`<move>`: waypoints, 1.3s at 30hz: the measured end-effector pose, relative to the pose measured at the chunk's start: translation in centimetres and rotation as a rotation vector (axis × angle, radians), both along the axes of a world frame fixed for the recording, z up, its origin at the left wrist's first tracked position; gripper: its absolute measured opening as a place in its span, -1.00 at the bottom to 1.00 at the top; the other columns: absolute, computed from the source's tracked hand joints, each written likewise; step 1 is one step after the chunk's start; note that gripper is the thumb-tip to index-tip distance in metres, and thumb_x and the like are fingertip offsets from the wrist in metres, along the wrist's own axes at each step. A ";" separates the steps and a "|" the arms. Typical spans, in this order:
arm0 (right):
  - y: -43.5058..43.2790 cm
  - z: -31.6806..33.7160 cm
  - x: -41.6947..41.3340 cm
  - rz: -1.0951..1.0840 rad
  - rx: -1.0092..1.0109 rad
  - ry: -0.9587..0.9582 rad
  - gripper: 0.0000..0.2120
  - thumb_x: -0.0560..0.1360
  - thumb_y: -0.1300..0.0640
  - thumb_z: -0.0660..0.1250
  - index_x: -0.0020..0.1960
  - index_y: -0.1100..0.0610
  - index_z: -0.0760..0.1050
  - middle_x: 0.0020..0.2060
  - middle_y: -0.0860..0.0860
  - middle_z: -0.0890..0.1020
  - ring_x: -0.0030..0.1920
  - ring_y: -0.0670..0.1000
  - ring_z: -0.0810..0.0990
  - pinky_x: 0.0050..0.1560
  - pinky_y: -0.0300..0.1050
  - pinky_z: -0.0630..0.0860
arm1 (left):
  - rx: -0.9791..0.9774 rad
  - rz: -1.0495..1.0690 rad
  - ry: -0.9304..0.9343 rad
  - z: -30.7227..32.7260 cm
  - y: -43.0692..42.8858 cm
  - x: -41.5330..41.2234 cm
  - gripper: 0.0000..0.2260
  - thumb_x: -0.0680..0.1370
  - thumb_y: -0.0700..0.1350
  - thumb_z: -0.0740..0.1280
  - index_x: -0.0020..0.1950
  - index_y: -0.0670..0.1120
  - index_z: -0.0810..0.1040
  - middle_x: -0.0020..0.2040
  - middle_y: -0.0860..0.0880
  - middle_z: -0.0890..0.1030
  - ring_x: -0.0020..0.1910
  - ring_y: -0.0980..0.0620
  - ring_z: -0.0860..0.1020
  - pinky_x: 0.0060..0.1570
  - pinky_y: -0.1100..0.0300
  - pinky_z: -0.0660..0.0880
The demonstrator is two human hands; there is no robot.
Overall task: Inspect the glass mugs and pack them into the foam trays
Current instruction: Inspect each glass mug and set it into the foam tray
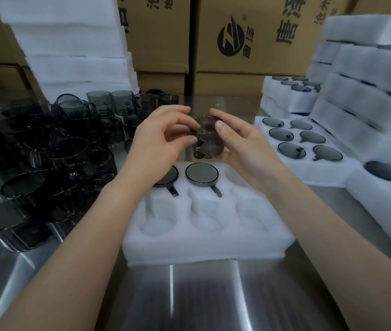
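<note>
Smoky glass, mid-inspection: gripping one mug [207, 139] with curled fingers of left hand [158, 142] and right hand [242, 144], just above the back row of the foam tray [204, 247]. Packed so far: two packed mugs [201, 175], bottoms up. Front three pockets open; back-right one partly hidden, probably empty. Plenty waiting among loose mugs [46, 151] at left. Free room straight down; hemmed by filled trays [304, 142] at right.

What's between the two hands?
Head view: one smoky grey glass mug, gripped by left hand and right hand, nothing else between them.
</note>
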State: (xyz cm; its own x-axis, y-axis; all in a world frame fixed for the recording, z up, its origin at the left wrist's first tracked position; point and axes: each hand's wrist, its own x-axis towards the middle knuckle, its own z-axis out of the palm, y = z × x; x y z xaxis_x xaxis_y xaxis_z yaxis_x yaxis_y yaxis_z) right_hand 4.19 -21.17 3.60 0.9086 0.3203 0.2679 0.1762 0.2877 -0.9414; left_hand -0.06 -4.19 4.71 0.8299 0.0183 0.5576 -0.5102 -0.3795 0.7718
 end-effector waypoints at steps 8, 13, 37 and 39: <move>-0.3 0.1 0.0 0.092 0.127 0.044 -0.80 0.59 0.23 0.26 0.14 0.21 0.60 -0.02 0.14 0.70 -0.01 0.10 0.70 -0.06 0.04 0.63 | -0.041 -0.168 0.231 -0.7 -0.3 -0.2 -0.68 0.52 0.08 0.35 0.25 0.07 0.55 0.12 0.15 0.65 0.16 0.24 0.58 0.21 0.25 0.47; -0.3 0.1 0.2 0.104 0.164 0.175 -0.87 0.58 0.24 0.27 0.10 0.19 0.53 0.00 0.19 0.66 -0.02 0.16 0.68 -0.11 0.06 0.63 | 0.063 0.011 0.100 -1.3 -0.7 0.1 -0.53 0.37 -0.13 0.57 0.25 0.02 0.56 0.07 0.15 0.66 0.08 0.27 0.60 0.17 0.30 0.50; 0.6 -0.5 -0.4 -0.003 -0.128 -0.151 -0.55 0.25 0.18 0.57 0.05 0.03 0.45 0.01 0.08 0.59 0.03 0.05 0.62 -0.03 0.05 0.62 | 0.206 0.011 -0.114 -1.0 -0.3 -0.4 -0.47 0.37 -0.27 0.55 0.32 -0.10 0.56 0.20 0.02 0.63 0.20 0.16 0.57 0.26 0.18 0.48; 0.5 -0.3 -0.3 0.032 -0.092 -0.156 -0.53 0.29 0.27 0.51 0.15 0.10 0.47 0.03 0.08 0.62 0.07 0.06 0.61 0.10 0.10 0.59 | 0.086 -0.019 -0.045 -0.9 -0.2 -0.3 -0.49 0.36 -0.22 0.57 0.30 -0.07 0.58 0.15 0.05 0.66 0.15 0.19 0.59 0.22 0.21 0.50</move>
State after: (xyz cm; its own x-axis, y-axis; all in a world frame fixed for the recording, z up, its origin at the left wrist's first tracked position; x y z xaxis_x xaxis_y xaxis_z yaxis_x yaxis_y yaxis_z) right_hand 3.85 -20.70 3.31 0.8471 0.3782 0.3734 0.3143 0.2099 -0.9258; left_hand -0.36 -4.43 3.78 0.8037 -0.0461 0.5932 -0.5511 -0.4333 0.7131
